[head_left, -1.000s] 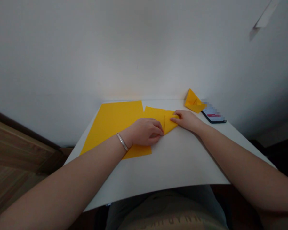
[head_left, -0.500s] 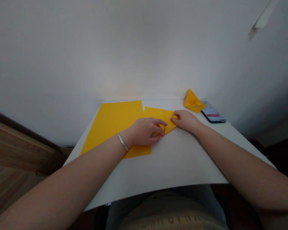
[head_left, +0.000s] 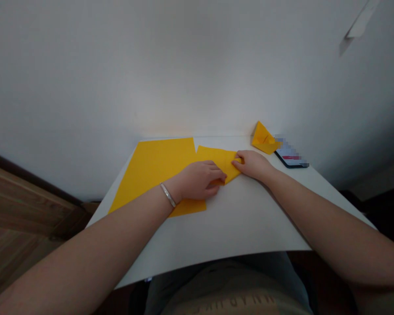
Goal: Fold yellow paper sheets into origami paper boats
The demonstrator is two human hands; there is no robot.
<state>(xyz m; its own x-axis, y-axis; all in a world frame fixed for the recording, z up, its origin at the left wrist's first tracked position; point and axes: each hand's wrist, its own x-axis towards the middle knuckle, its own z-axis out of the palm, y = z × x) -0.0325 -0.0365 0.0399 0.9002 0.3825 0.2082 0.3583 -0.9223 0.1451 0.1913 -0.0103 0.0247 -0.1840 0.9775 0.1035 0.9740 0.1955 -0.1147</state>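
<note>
A partly folded yellow paper (head_left: pixel 218 159) lies on the white table (head_left: pixel 236 218), overlapping a larger flat yellow sheet (head_left: pixel 157 168). My left hand (head_left: pixel 197 180), a silver bangle at its wrist, lies on the folded paper with fingers curled and fingertips pressed onto it. My right hand (head_left: pixel 252 164) pinches the paper's right tip between thumb and fingers.
A finished yellow paper figure (head_left: pixel 263 139) stands at the table's far right, touching the white wall. Beside it lies a phone (head_left: pixel 290 157) with its screen lit. Wooden flooring shows at the left, below the table edge.
My left fingers, which had lifted slightly, have pressed back down on the fold. My right hand has stayed on the paper's tip.
</note>
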